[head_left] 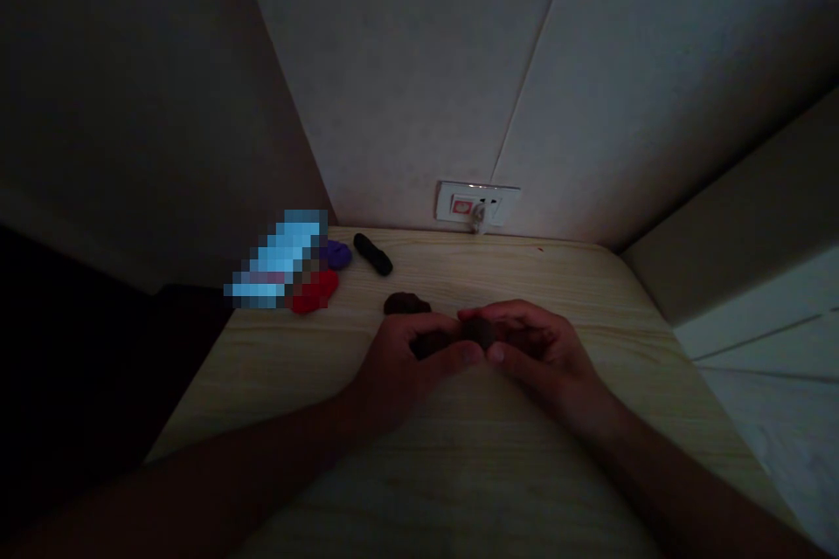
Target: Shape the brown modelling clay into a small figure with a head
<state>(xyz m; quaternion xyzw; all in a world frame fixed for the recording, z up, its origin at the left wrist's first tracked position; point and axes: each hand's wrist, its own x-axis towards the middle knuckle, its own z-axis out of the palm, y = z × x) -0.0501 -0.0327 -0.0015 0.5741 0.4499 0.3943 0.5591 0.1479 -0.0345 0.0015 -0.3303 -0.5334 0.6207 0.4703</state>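
Both my hands meet over the middle of a light wooden table (pixel 459 454) in dim light. My left hand (pixel 399 367) and my right hand (pixel 530 349) are closed together on a dark brown lump of clay (pixel 481 330), thumbs touching in front of it. A second dark brown lump (pixel 406 304) lies on the table just behind my left hand.
At the back left lie a black roll of clay (pixel 372 253), a purple lump (pixel 338 254), a red lump (pixel 315 290) and a blurred blue item (pixel 281 260). A wall socket (pixel 477 203) sits at the table's back edge. Walls close in behind and left.
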